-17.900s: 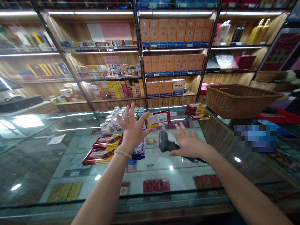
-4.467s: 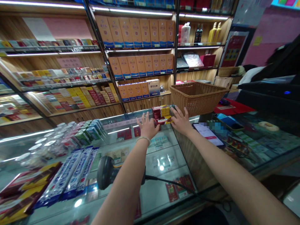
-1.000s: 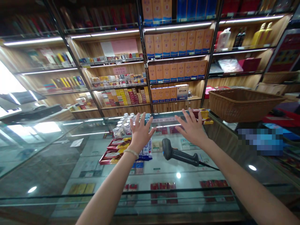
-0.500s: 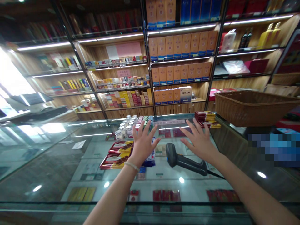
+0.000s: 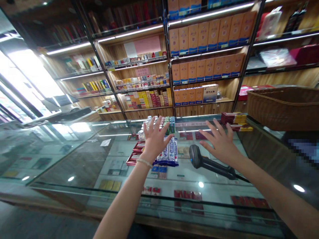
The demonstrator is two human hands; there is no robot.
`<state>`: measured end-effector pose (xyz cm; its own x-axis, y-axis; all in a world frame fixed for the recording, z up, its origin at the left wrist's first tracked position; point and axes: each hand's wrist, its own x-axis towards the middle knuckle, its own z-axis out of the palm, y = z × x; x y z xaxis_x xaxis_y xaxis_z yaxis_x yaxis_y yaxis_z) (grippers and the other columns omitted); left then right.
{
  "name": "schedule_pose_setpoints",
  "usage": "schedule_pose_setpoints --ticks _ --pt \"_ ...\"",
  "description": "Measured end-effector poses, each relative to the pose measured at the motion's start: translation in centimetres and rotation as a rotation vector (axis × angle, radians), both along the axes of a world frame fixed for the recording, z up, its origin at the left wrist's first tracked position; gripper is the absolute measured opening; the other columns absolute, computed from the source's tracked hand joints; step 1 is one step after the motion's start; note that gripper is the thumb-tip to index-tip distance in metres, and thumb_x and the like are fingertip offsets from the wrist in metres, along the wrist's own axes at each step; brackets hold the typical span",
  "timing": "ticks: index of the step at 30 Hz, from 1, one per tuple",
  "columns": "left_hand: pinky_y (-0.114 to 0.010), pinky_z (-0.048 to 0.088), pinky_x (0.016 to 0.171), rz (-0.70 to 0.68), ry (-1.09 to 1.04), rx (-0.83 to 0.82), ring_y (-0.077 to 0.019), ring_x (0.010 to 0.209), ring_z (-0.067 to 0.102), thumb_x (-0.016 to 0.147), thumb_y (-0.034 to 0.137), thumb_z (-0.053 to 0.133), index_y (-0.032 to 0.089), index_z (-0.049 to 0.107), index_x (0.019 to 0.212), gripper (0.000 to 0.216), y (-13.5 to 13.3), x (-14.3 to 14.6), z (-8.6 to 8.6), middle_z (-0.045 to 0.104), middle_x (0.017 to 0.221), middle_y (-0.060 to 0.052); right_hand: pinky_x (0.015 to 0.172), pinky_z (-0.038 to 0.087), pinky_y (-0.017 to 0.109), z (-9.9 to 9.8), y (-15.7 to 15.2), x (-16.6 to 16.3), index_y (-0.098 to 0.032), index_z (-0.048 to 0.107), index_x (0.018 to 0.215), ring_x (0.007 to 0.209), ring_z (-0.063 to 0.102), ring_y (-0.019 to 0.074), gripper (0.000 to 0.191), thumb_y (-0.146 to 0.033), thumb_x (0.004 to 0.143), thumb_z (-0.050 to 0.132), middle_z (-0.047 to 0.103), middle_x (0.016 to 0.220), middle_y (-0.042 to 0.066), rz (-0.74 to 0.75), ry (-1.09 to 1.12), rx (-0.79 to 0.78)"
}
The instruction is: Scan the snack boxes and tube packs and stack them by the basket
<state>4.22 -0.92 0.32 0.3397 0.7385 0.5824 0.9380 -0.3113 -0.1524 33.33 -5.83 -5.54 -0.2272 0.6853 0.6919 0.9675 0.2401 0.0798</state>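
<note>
My left hand (image 5: pixel 155 139), a pale beaded bracelet at its wrist, is held with fingers spread above the glass counter (image 5: pixel 139 184). Partly behind it lie blue-and-white wrapped packets (image 5: pixel 171 153) and red chocolate-like packs (image 5: pixel 134 158). Small jars or bottles (image 5: pixel 141 134) and green-topped cans (image 5: pixel 171 124) stand just beyond its fingers. To the right, my right hand (image 5: pixel 221 144) is also spread and holds nothing. A black barcode scanner (image 5: pixel 211 166) with a cable rests on the glass beside and below that hand; I see no grip on it.
A brown wicker basket (image 5: pixel 281 111) stands at the right, beside a stack of red-and-yellow packs (image 5: pixel 233 118). Boxed goods (image 5: pixel 208 69) fill shelves behind the counter. A white paper slip (image 5: pixel 105 142) lies at left. Red packs (image 5: pixel 188 199) show through the glass.
The view has shifted, so shelves and counter goods sit differently in the picture. More of the blue-and-white packets shows beside my left hand. Both hands stay spread and raised.
</note>
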Motion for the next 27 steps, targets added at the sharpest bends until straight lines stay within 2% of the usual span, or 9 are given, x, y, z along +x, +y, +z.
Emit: schedule_pose_setpoints --ticks 5,8,11,15,20,27 --pt "-0.065 0.003 0.132 0.067 -0.002 0.036 -0.0348 0.163 0.022 0.1 0.057 0.055 0.04 0.055 0.152 0.054 -0.3 -3.8 0.3 0.034 0.175 -0.003 0.127 0.007 0.069 1.1 0.5 -2.3 -0.03 0.067 0.141 0.159 0.027 0.0369 0.056 -0.059 0.108 0.034 0.046 0.168 0.011 0.037 -0.005 -0.025" --pt "-0.065 0.007 0.131 0.096 -0.019 0.079 -0.0346 0.162 0.026 0.1 0.056 0.056 0.037 0.063 0.144 0.048 -0.1 -6.5 0.2 0.04 0.172 -0.004 0.127 0.008 0.069 1.9 1.0 -4.2 -0.029 0.067 0.141 0.159 0.028 0.0375 0.062 -0.064 0.107 0.03 0.045 0.168 0.012 0.064 -0.008 -0.06" --pt "-0.066 0.009 0.13 0.099 -0.06 0.125 -0.0363 0.16 0.03 0.099 0.053 0.059 0.031 0.075 0.121 0.034 0.0 -9.3 -0.1 0.046 0.168 -0.008 0.126 0.01 0.07 2.8 1.5 -6.7 -0.027 0.068 0.142 0.159 0.028 0.0389 0.065 -0.068 0.106 0.031 0.043 0.169 0.013 0.105 -0.02 -0.113" --pt "-0.069 0.012 0.128 0.046 -0.083 0.18 -0.0392 0.156 0.036 0.099 0.049 0.061 0.026 0.076 0.098 0.027 0.1 -12.6 -1.0 0.053 0.163 -0.01 0.126 0.013 0.072 3.9 2.0 -10.5 -0.026 0.066 0.144 0.161 0.025 0.0391 0.064 -0.068 0.104 0.04 0.038 0.172 0.015 0.16 -0.041 -0.217" --pt "-0.069 0.012 0.128 0.037 -0.063 0.221 -0.0388 0.154 0.04 0.099 0.05 0.062 0.027 0.076 0.097 0.028 0.4 -15.5 -2.3 0.056 0.159 -0.011 0.127 0.011 0.072 4.5 3.1 -14.6 -0.024 0.065 0.146 0.162 0.021 0.0411 0.066 -0.069 0.098 0.053 0.033 0.174 0.016 0.23 -0.088 -0.276" --pt "-0.067 0.013 0.127 0.059 -0.068 0.216 -0.0388 0.152 0.044 0.095 0.054 0.067 0.028 0.078 0.096 0.028 0.6 -17.1 -4.1 0.059 0.157 -0.011 0.127 0.009 0.073 3.7 4.8 -17.9 -0.022 0.067 0.143 0.162 0.019 0.0425 0.067 -0.068 0.096 0.058 0.03 0.174 0.018 0.263 -0.117 -0.377"
